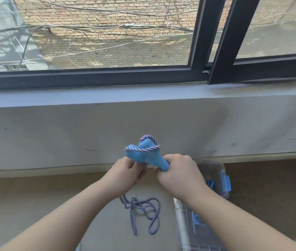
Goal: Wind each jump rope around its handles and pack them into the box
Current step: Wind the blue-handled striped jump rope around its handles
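Two blue jump rope handles (144, 154) are held crossed in front of me, with a few turns of purple-and-white twisted rope (148, 147) looped over their upper ends. My left hand (126, 173) grips the lower part of the handles and the rope strand that runs down from them. My right hand (178, 173) is curled round the handle end at the right. The loose rest of the rope (146, 213) hangs in a tangle below my hands. A clear plastic box (216, 171) with blue latches sits at the right, partly hidden by my right forearm.
A grey window ledge and wall (143, 124) rise straight ahead, with a dark-framed window (221, 42) above, its right pane swung inward. A brown floor (270, 187) lies below the wall. A pale surface (107, 223) lies under the rope.
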A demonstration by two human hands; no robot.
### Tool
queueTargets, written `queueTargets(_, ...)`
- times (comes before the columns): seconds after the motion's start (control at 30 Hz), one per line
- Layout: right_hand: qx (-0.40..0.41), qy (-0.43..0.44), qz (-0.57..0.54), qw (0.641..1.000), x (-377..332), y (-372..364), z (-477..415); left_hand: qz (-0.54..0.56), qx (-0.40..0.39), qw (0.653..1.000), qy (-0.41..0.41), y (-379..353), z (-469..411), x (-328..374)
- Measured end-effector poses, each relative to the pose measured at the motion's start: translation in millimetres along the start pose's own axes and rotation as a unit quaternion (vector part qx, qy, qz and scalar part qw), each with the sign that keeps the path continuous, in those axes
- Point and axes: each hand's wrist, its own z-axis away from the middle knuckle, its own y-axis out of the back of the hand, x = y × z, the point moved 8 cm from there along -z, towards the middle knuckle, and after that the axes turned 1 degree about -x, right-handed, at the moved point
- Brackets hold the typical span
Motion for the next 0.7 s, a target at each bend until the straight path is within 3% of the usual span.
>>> queueTargets(0.1, -0.003, -0.044, 0.077, 0.996, 8.4, 6.5, -2.7, -0.084, 0.052, 0.992, -0.079, 3.0, 5.1, 15.2)
queueTargets(0.17, -0.024, -0.073, 0.088, 0.993, 14.3, 5.3, -3.1, -0.182, 0.044, 0.973, -0.134, -4.2, 9.6, 25.2)
queueTargets(0.27, -0.06, -0.085, 0.141, 0.985, 21.9, 1.7, -3.3, -0.372, 0.062, 0.894, -0.244, -8.8, 21.2, 38.7)
queueTargets(0.37, -0.12, -0.05, 0.21, 0.969, 21.4, -9.0, 1.2, -0.413, 0.121, 0.841, -0.328, -5.9, 32.5, 57.7)
queueTargets(0.43, -0.168, 0.021, 0.242, 0.955, 10.3, -22.1, 7.8, -0.407, 0.154, 0.83, -0.349, 5.3, 35.3, 68.2)
queueTargets(0.5, -0.201, 0.122, 0.245, 0.941, -7.4, -34.0, 17.7, -0.405, 0.155, 0.849, -0.302, 18.4, 25.5, 65.2)
queueTargets(0.57, -0.188, 0.209, 0.24, 0.929, -25.0, -35.0, 25.3, -0.365, 0.113, 0.898, -0.219, 29.0, 14.2, 48.8)
queueTargets(0.63, -0.156, 0.261, 0.222, 0.927, -37.1, -30.2, 28.7, -0.268, 0.021, 0.952, -0.148, 30.2, 4.0, 27.7)
queueTargets(0.7, -0.114, 0.278, 0.177, 0.937, -42.8, -20.3, 28.3, -0.148, -0.047, 0.984, -0.081, 25.7, -1.6, 19.0)
